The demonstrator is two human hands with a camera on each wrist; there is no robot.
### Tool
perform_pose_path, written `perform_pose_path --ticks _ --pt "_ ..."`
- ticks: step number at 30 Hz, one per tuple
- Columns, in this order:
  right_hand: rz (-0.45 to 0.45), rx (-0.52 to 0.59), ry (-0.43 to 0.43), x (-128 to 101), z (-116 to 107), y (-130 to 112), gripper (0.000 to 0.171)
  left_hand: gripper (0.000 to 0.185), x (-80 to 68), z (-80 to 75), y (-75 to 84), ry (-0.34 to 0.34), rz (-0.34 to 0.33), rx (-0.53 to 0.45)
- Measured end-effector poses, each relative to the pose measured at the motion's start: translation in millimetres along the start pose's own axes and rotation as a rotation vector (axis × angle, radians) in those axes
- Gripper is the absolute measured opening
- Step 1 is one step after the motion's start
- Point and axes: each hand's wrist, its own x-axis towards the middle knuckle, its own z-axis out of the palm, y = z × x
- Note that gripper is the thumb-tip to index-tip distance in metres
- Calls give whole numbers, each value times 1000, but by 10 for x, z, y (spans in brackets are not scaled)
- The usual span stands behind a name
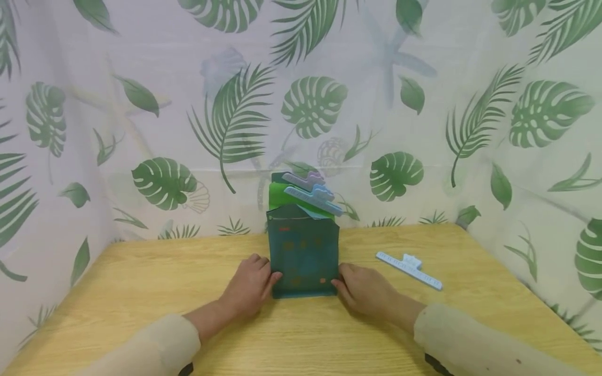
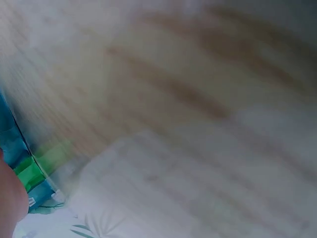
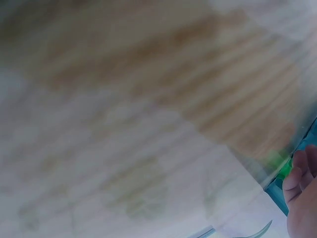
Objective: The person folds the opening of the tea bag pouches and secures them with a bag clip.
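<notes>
Fingers [image 1: 275, 277] of the left hand [image 1: 249, 287] curl against the lower left edge of a teal pouch [image 1: 304, 256], and those of the right hand [image 1: 364, 290] press the lower right edge in the same way, so the pouch is pinched between the two hands. It stands upright at the middle of the desk [image 1: 141, 292], its long axis running up from the desk top, directly ahead of the person and between the thumbs. Both hands sit equally near it, one to each side; neither reaches its open top.

Behind the teal front panel stand green bags [image 1: 282, 198], and across their tops lie two pale sealing clips [image 1: 312, 196], tilted down toward the right. A third, light blue clip [image 1: 409, 269] lies flat on the desk to the right of the right hand, apart from it, angled toward the far left. That clip lies nearer the right hand than the left.

Both wrist views are badly blurred; each shows only a strip of teal and green beside the hand. A leaf-print curtain [image 1: 423, 104] closes in the desk on three sides.
</notes>
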Motion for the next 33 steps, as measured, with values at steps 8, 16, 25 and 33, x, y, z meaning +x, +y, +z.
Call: perform_pose_path --ticks 8,16,25,33 --pt "-14 -19 18 -7 -14 -6 21 23 -13 45 -37 24 26 -14" --pt "-8 -22 -15 4 -27 -22 22 22 -26 76 -65 21 37 -3" --pt "14 -7 -58 -4 -28 -5 21 28 -20 72 -52 54 53 18" --pt "4 -2 -44 -11 -29 0 22 35 -32 84 -51 45 37 15"
